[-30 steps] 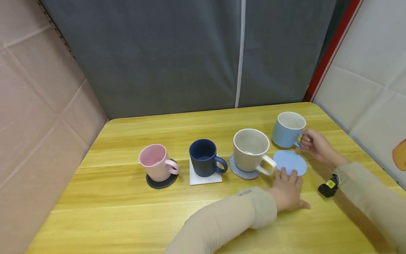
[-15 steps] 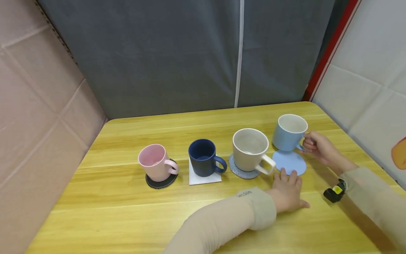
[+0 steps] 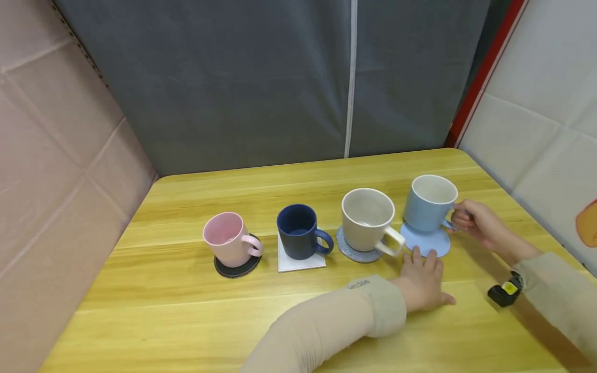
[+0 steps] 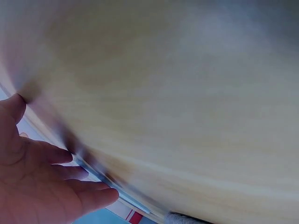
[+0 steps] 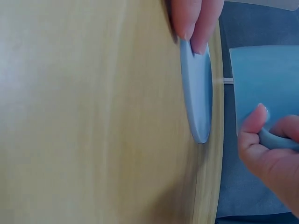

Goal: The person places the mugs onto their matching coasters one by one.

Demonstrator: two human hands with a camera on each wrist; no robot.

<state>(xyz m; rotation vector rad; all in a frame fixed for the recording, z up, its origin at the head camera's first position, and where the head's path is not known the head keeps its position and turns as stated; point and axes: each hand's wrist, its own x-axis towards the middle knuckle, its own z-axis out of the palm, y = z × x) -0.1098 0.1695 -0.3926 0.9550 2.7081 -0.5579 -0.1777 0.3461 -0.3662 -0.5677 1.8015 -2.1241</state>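
Observation:
A light blue mug (image 3: 425, 210) with a pale inside stands upright at the right of the head view, over the far part of a round light blue coaster (image 3: 428, 243). By its handle my right hand (image 3: 480, 228) grips the mug. Seen from the right wrist, the mug's body (image 5: 266, 79) appears raised, with a gap between it and the coaster (image 5: 198, 100). My left hand (image 3: 422, 282) lies flat with fingers spread, its fingertips touching the coaster's near edge.
To the left stand a cream mug (image 3: 366, 223) on a speckled grey coaster (image 3: 358, 254), a navy mug (image 3: 298, 238) on a white square coaster (image 3: 300, 264), and a pink mug (image 3: 226, 243) on a black coaster (image 3: 238, 271). Walls bound the wooden table (image 3: 163, 321).
My right hand has brought the light blue mug toward me and slightly right, from behind the coaster to above its far part. My left hand has stayed in place.

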